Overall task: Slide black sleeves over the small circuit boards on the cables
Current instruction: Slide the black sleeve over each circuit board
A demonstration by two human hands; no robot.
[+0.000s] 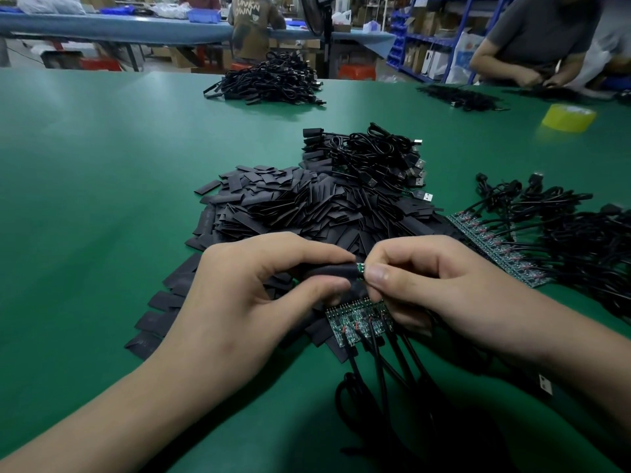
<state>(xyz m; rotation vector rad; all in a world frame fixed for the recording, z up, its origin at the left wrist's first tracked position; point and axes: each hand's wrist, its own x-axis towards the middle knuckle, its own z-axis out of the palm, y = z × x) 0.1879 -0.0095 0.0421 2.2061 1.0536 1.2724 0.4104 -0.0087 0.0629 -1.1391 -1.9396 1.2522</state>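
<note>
My left hand (259,285) pinches a black sleeve (333,270) between thumb and forefinger, just above the table. A small green circuit board (360,268) sticks out of the sleeve's right end, and my right hand (426,281) pinches that board. Under my hands lies a strip of joined green boards (355,322) with black cables (375,363) running toward me. A big heap of loose black sleeves (300,206) lies right behind my hands.
A bundle of sleeved cables with USB plugs (375,158) sits behind the heap. More board strips with cables (505,247) lie at the right. A yellow tape roll (568,117) and other cable piles (269,83) are farther back, where another person (536,46) works.
</note>
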